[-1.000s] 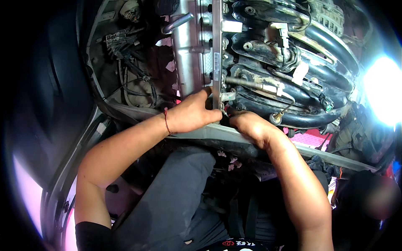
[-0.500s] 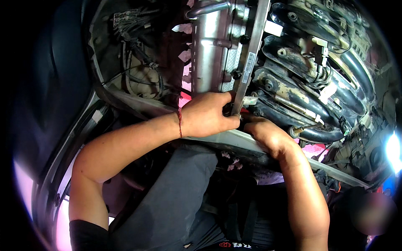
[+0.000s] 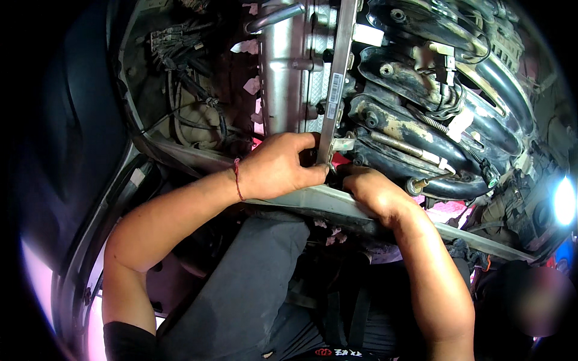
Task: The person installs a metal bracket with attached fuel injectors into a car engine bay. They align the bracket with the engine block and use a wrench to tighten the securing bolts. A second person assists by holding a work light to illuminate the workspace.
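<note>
My left hand [image 3: 280, 165] is closed around the near end of a long, flat grey metal bar [image 3: 336, 78] that has a white label on its side. The thumb lies at the bar's lower tip, with the index finger on the bar's left side. Just right of that tip, my right hand [image 3: 374, 191] is curled downward behind a pale metal crossbeam [image 3: 301, 196]. Its fingertips are hidden, so what they hold cannot be made out. To the left of the bar runs a silvery ribbed metal cover [image 3: 283, 78].
Black curved intake pipes [image 3: 415, 135] with wiring and connectors fill the right side. Bundled wires [image 3: 171, 48] lie at the far left in the engine bay. A bright lamp [image 3: 565, 201] shines at the right edge. My knee [image 3: 256, 259] is below the crossbeam.
The engine parts and both hands sit slightly farther left in the picture. My left hand stays on the bar's end, and my right hand stays beside it.
</note>
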Demonstrator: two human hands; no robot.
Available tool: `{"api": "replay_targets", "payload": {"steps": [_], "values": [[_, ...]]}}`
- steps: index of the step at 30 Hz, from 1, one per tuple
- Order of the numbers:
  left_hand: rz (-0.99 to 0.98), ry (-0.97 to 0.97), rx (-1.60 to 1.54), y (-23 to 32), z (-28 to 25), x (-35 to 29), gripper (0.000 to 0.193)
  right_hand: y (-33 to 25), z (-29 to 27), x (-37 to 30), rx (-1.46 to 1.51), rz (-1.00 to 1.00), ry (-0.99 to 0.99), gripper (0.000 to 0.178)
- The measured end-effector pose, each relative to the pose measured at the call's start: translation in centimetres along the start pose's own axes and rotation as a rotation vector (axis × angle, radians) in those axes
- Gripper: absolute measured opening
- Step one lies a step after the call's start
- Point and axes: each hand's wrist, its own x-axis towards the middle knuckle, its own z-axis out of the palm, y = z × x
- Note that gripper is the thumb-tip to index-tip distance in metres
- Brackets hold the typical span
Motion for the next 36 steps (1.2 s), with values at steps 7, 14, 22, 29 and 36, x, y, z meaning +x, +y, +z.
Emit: {"api": "replay_targets", "payload": {"steps": [7,14,22,29,36], "values": [[-0.166,-0.127,0.032,0.8,-0.7,0.0,0.034,-0.2,0.4,-0.4,0.035,-0.098,0.045,0.032],[-0.175,-0.005,-0.116,1.4,0.6,-0.4,0.046,-0.2,0.2,-0.3,-0.032,-0.045,0.044,0.03],[-0.144,0.099,0.157,1.3,1.2,-1.7,0.034,0.7,0.5,0.4,-0.006,-0.048,0.093,0.03],[-0.134,0.194,0.402,2.2,2.5,-1.5,0.033,0.2,0.4,-0.6,0.012,-0.035,0.1,0.028],[-0.037,0.268,0.538,1.7,2.6,-1.2,0.034,1.8,0.3,0.2,0.195,-0.076,0.1,0.028]]}}
